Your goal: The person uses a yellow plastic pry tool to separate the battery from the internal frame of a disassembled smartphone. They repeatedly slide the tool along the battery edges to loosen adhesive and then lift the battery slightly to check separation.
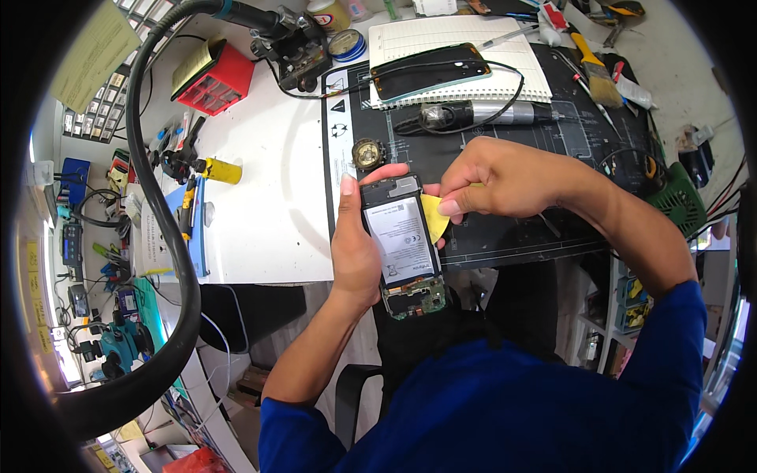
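Note:
An opened smartphone lies in my left hand, which grips it by its edges, thumb along the left side. Its silver battery shows in the middle, and a green circuit board is bare at the lower end. Between thumb and fingers my right hand pinches a thin yellow pick-like piece. That piece rests against the phone's right edge; whether its tip is inside the seam I cannot tell. On the black work mat just beyond the phone stands a small round metal tin.
A dark phone panel lies on a spiral notebook at the back. In front of it is a corded grey tool. A brush lies at the right. A black flexible arm curves down the left, near a yellow cylinder.

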The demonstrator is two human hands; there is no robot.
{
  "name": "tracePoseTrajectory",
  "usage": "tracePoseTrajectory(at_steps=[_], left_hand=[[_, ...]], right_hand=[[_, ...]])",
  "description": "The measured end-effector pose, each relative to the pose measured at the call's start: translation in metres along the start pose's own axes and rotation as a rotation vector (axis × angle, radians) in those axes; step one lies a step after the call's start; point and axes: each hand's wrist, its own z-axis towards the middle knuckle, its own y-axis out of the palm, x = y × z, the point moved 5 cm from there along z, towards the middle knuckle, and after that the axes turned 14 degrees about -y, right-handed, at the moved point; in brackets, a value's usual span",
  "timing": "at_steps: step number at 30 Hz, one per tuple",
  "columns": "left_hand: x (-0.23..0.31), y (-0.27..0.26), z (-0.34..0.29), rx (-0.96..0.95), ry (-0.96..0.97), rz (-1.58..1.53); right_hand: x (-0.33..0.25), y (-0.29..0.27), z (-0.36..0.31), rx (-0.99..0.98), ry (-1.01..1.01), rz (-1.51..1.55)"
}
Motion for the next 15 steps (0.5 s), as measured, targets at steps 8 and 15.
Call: tracePoseTrajectory(at_steps=[8, 15], left_hand=[[0.0012, 0.0004, 0.0009, -0.014, 0.004, 0.005], [0.0008, -0.0003, 0.0021, -0.002, 0.004, 0.001]], right_hand=[[0.0042, 0.001, 0.0036, -0.001, -0.059, 0.077], [0.0096, 0.0001, 0.0062, 0.002, -0.068, 0.052]])
